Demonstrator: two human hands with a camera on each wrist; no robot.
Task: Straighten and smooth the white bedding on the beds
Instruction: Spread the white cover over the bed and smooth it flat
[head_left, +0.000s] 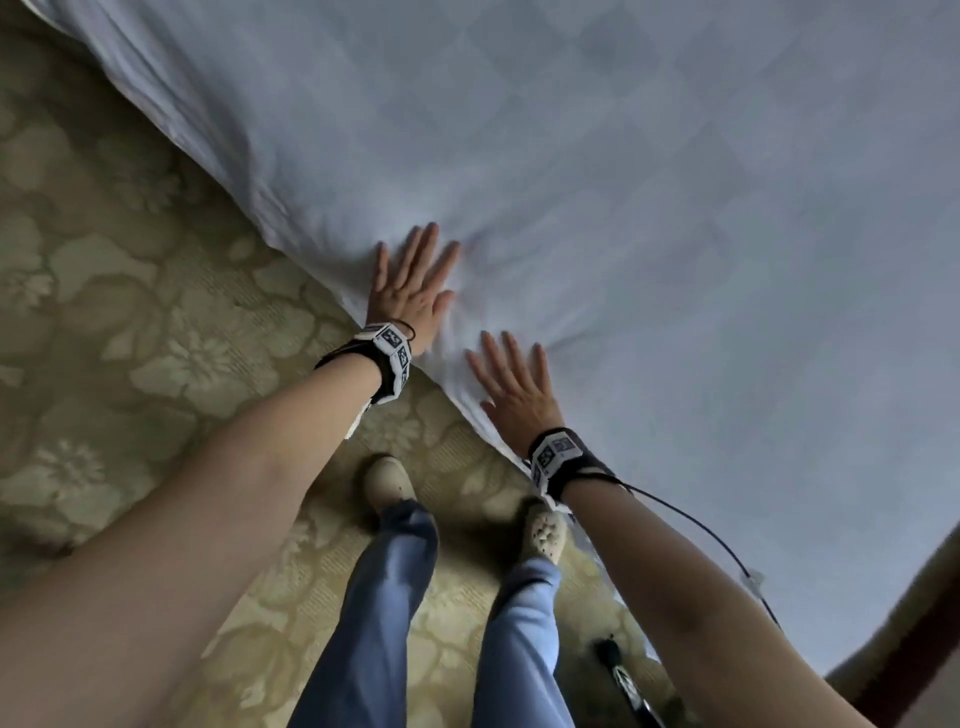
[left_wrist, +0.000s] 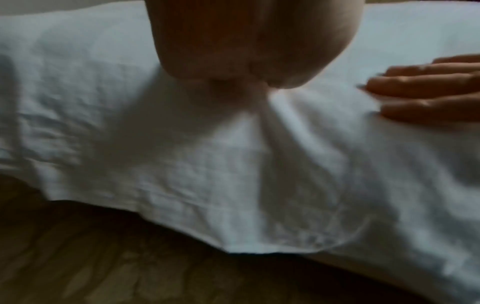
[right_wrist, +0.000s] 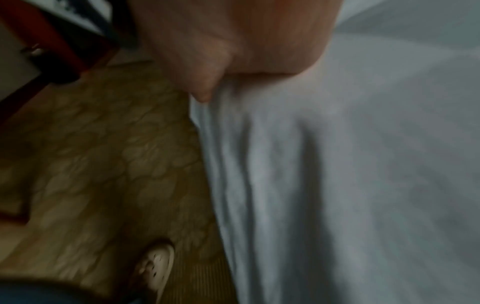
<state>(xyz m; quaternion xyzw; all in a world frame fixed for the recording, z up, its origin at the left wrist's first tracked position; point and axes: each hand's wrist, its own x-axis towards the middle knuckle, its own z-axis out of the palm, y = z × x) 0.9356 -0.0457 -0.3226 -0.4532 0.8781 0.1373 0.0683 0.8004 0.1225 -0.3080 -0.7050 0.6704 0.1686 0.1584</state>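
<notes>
Standing at the side of a bed, leaning over white bedding (head_left: 649, 182) spread across the mattress and hanging over the near edge toward the carpet (head_left: 104, 312). Pressing the left hand (head_left: 410, 296) flat on the bedding right at the bed's edge, fingers straight and slightly spread, gripping nothing. Laying the right hand (head_left: 511, 387) flat just beside it, a little nearer along the same edge, fingers straight too, palm down on the cloth. Keeping the two hands apart, not touching each other. Showing shallow creases fanning out in the cloth around both palms, with a faint checked weave farther up the bed. Seeing from the left wrist view the heel of the palm sinking into wrinkled cloth, the hem (left_wrist: 259, 248) hanging above the carpet, and fingertips (left_wrist: 415, 82) of the other hand resting on the cloth at the right. Seeing from the right wrist view, blurred, folds running down the bed's side beside a pale shoe (right_wrist: 158, 265) on the floral carpet. Wearing marker bands on both wrists, blue trousers (head_left: 395, 597) below.
</notes>
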